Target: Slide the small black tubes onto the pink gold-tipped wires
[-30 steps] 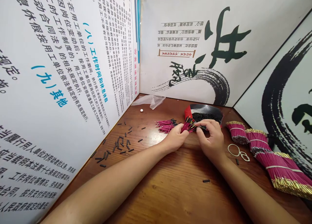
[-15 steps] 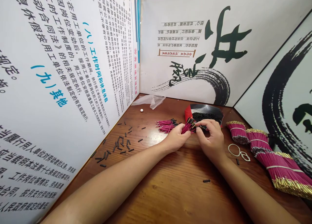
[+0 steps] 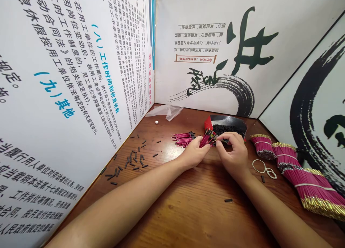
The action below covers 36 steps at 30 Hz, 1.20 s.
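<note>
My left hand [image 3: 196, 151] is closed around a bunch of magenta wires [image 3: 206, 137], whose tips, some black and some gold, point up and away. Just right of those tips, my right hand [image 3: 234, 151] has thumb and forefinger pinched together. What the pinch holds is too small to make out. Behind the hands stands a red box with a black inside [image 3: 229, 120], holding many small black tubes [image 3: 228, 129]. A pile of magenta wires with black ends [image 3: 183, 138] lies left of my left hand.
Loose black tubes [image 3: 132, 160] are scattered on the wooden table [image 3: 178, 212] at left. Banded bundles of magenta wires [image 3: 309, 185] lie at right, near white rubber bands [image 3: 259, 166]. A clear plastic bag [image 3: 172, 112] rests at the back. Printed panels [image 3: 205, 10] enclose the table.
The bunch in my left hand has turned slightly more upright. My right fingertips have shifted a little to the right of the wire tips.
</note>
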{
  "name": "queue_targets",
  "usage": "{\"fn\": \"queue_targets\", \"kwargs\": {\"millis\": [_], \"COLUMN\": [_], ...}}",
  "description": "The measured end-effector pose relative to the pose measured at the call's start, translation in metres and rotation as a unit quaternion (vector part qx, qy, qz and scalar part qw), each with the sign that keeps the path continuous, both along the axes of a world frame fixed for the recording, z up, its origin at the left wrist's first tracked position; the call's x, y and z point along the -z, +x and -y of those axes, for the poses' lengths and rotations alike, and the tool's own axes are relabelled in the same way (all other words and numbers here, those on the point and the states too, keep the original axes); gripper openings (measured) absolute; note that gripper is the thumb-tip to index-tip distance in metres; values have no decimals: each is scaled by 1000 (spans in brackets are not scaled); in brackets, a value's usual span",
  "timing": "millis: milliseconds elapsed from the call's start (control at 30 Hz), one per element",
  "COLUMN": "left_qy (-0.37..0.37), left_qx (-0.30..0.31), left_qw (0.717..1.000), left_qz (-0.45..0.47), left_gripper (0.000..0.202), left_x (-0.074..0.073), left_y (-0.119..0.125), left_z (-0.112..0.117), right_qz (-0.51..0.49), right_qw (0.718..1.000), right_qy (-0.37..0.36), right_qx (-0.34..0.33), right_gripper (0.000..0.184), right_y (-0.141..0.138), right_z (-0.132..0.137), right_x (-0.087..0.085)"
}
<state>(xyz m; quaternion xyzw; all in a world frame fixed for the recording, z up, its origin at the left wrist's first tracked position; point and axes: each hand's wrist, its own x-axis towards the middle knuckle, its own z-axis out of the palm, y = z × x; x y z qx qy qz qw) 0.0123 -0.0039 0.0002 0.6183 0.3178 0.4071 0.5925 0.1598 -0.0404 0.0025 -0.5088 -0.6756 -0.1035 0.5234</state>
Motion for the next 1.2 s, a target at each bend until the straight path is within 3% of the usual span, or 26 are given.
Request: {"fn": "queue_targets", "kwargs": {"millis": [367,700,967,1200], "left_qy": [-57,14,-87,-135], "left_qx": [-2,-12,-19,-7], "left_qw": [998,998,994,987], "left_qz": [5,67,69,88], "left_gripper": [8,10,25,25], "left_x": [-5,2,-6,-11], "left_y": [-3,0,-3,-6], "left_z": [4,-1,2,4], "right_qz": [1,9,11,7], "right_qw": [1000,1000,1000,1000], "right_qy": [-6,-5,-3,-15], "right_qx": [2,5,-6,2], "right_gripper": [3,4,10,11], "right_y": [-2,-1,-3,-3], "right_z": [0,0,1,0], "right_x": [0,0,-1,1]}}
